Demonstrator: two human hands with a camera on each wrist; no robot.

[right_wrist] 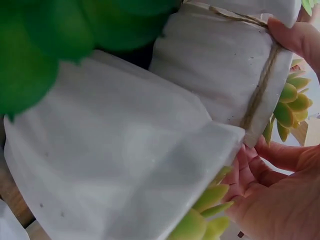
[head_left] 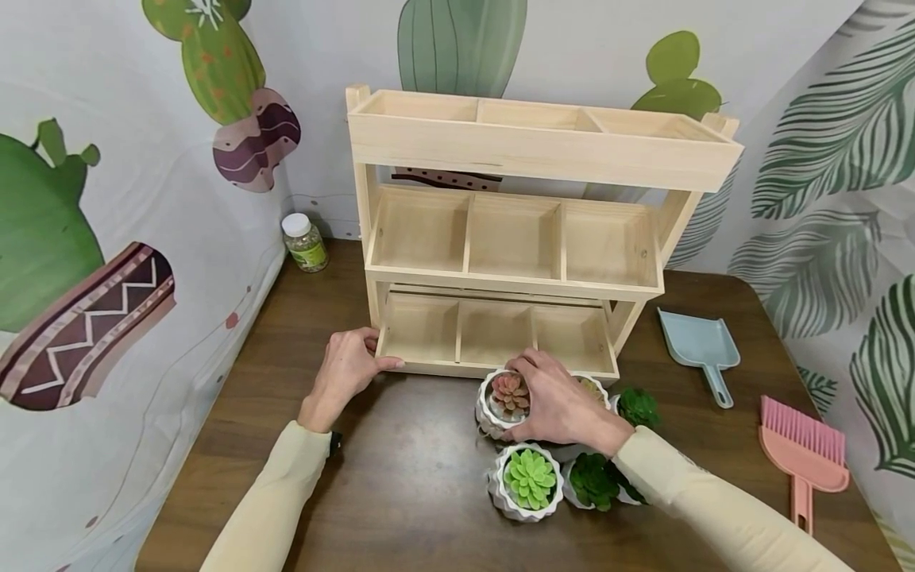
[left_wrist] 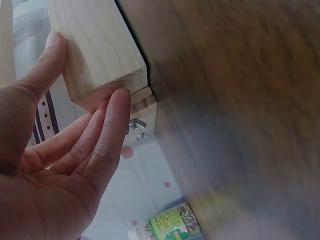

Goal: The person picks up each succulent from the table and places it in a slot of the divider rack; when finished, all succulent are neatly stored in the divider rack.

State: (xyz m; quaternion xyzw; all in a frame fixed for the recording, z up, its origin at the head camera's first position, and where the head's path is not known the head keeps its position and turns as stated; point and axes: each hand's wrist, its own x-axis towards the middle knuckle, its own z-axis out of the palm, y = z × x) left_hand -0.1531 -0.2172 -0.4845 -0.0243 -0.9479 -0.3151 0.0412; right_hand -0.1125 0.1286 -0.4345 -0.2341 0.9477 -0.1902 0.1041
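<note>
A three-tier wooden plant stand (head_left: 543, 155) stands at the back of the table, each tier divided into three compartments. At the left end of its bottom tray (head_left: 443, 369), my left hand (head_left: 348, 364) holds the corner, thumb on the front board and fingers against the end. My right hand (head_left: 561, 401) grips a white potted succulent (head_left: 507, 396) with reddish leaves, just in front of that tray. In the right wrist view, twine circles the gripped white pot (right_wrist: 215, 70). Close by stands a pot with a bright green succulent (head_left: 530, 478).
Darker green potted plants (head_left: 595, 481) stand under the right forearm, with another (head_left: 638, 407) beside the wrist. A blue dustpan (head_left: 700, 342) and a pink brush (head_left: 804, 457) lie at right. A white-lidded jar (head_left: 306, 243) stands back left.
</note>
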